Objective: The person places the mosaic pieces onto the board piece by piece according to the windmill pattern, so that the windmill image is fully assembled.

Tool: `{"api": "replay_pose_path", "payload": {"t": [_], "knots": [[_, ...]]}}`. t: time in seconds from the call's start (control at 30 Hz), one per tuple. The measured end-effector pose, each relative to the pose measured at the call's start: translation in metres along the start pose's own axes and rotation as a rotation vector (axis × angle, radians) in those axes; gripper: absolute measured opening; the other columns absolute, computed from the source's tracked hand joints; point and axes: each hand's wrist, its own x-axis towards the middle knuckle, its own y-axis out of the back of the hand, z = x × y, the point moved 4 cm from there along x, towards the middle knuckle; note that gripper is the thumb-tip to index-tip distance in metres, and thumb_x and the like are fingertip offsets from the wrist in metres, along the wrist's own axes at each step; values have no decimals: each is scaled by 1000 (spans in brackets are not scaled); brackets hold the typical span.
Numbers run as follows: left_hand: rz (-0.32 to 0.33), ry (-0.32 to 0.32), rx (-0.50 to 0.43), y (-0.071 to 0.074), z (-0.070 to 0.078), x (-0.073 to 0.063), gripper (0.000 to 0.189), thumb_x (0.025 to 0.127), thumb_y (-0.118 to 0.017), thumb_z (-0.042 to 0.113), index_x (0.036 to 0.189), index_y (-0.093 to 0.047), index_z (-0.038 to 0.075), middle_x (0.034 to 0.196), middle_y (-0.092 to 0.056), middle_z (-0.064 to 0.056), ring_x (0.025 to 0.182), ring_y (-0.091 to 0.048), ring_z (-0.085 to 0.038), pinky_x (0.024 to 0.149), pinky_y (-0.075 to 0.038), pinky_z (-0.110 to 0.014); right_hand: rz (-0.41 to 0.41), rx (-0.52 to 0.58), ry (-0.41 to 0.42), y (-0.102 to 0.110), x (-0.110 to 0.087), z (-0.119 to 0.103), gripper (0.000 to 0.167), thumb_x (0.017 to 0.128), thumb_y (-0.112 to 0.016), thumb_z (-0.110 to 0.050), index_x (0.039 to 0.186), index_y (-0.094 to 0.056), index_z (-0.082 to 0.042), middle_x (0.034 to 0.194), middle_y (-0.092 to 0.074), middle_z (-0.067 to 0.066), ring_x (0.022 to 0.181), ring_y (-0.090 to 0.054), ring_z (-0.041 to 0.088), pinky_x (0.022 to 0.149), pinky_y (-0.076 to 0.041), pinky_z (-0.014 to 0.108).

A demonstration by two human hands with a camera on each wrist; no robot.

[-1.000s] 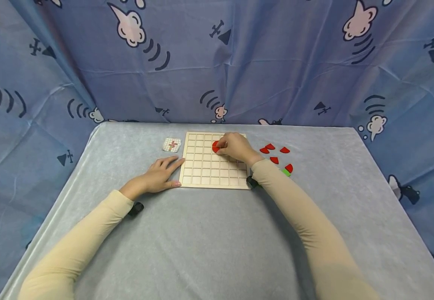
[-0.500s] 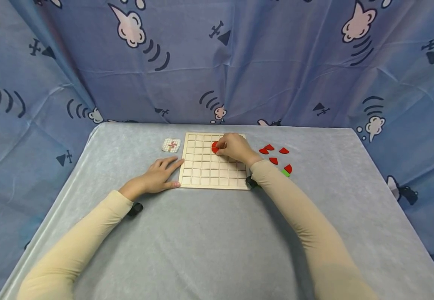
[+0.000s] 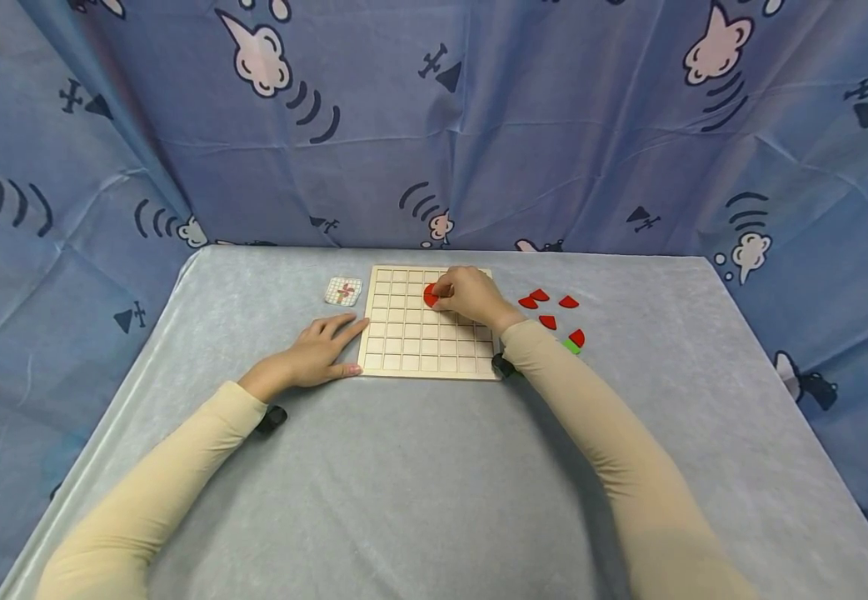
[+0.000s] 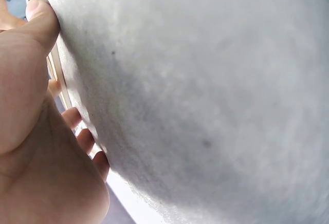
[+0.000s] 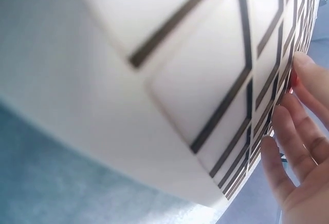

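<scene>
A pale wooden grid board (image 3: 411, 346) lies on the cloth-covered table. My right hand (image 3: 473, 297) reaches over its upper part, thumb and forefinger pinching a red piece (image 5: 294, 78) at the grid. In the head view, red wedge pieces (image 3: 430, 295) forming part of a round shape show just left of those fingertips; the rest is hidden behind the hand. My left hand (image 3: 316, 350) lies spread at the board's left edge, thumb near the lower left corner. In the left wrist view, its thumb and fingertips touch along that edge.
Right of the board lie several loose red wedges (image 3: 569, 302), one beside a green piece (image 3: 572, 346). More green shows under the right forearm. A small card (image 3: 343, 291) with a grid and a red pattern lies left of the board. A blue patterned curtain (image 3: 374, 125) hangs behind.
</scene>
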Motion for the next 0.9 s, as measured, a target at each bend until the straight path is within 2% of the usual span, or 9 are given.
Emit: {"api": "replay_pose_path", "payload": {"t": [0.53, 0.9], "knots": [[-6, 10, -16, 1, 1, -1, 80, 99, -55, 46, 161, -13, 18, 165, -10, -19, 147, -17, -48, 116, -20, -67, 0, 6, -16, 1, -1, -3, 29, 83, -81, -25, 109, -77, -12, 105, -73, 5, 96, -67, 21, 87, -52, 39], [27, -10, -3, 3, 5, -3, 79, 98, -56, 46, 160, -17, 14, 163, -16, -23, 144, -21, -51, 115, -22, -66, 9, 20, -8, 0, 0, 0, 27, 83, -81, -23, 107, -77, -11, 103, -74, 6, 93, -68, 20, 86, -52, 38]]}}
